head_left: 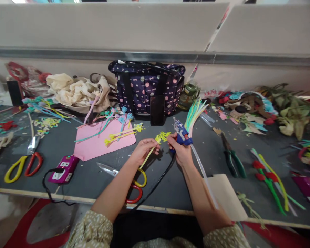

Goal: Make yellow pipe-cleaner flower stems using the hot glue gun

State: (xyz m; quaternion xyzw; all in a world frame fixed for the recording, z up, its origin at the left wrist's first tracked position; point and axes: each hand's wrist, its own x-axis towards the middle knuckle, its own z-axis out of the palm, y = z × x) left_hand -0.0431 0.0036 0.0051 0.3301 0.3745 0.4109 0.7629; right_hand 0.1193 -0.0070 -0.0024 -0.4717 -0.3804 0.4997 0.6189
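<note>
In my left hand (pixel 147 148) is a thin yellow stem (pixel 147 157), pinched near its top, where small yellow pieces show at the fingertips. My right hand (pixel 179 148) is wrapped round a blue glue gun (pixel 182 135) with a clear glue stick (pixel 203 175) trailing from its back. Its tip points up and away from me. Between the hands lies a little heap of yellow pieces (pixel 164 136) on the dark table. Scissors (pixel 138 179) with a yellow and a red handle lie partly under my left forearm.
Left of my hands, a pink sheet (pixel 93 137) bears yellow and blue flower stems. Behind stand a patterned bag (pixel 147 86), a phone (pixel 157 110) and a green bottle (pixel 188 94). Pliers (pixel 232 156) and red flowers (pixel 267 175) lie right. A purple power box (pixel 64 168) sits left.
</note>
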